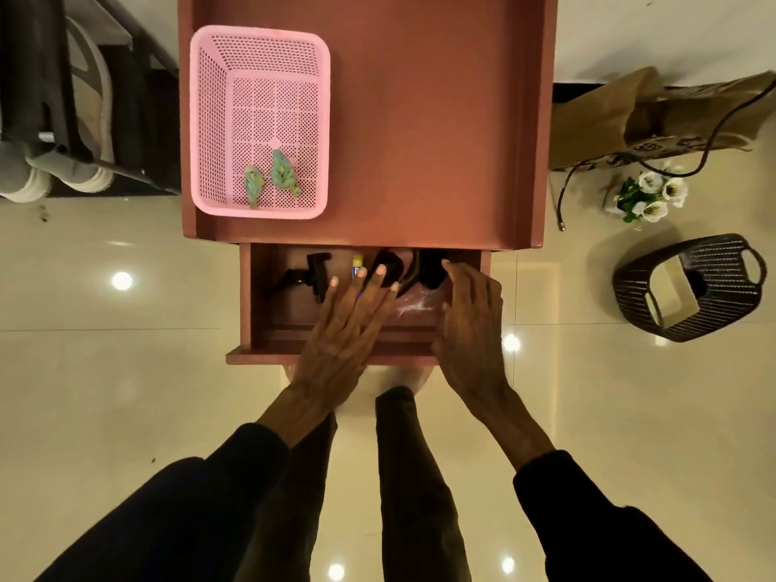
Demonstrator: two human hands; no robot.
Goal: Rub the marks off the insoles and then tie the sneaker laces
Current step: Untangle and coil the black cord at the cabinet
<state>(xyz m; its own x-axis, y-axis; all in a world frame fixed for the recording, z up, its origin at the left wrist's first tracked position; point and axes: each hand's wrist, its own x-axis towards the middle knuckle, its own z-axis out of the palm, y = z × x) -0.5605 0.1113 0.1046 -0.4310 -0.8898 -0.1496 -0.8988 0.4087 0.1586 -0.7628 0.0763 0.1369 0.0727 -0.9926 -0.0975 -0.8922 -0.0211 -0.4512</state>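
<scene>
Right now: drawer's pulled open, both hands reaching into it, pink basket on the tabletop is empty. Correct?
Not quite. The pink basket is not empty: two small green bundles lie at its near end, as the head view shows. The rest holds: the drawer is pulled open, and the left hand and right hand reach into it.

The light is warm and a bit dim. Round white spots of glare shine on the shiny floor (126, 371). Inside the open drawer (252, 354) it is dark, and things there are hard to see. The left grip (342, 329) looks slightly blurry. Lines bend near the edges.
</scene>
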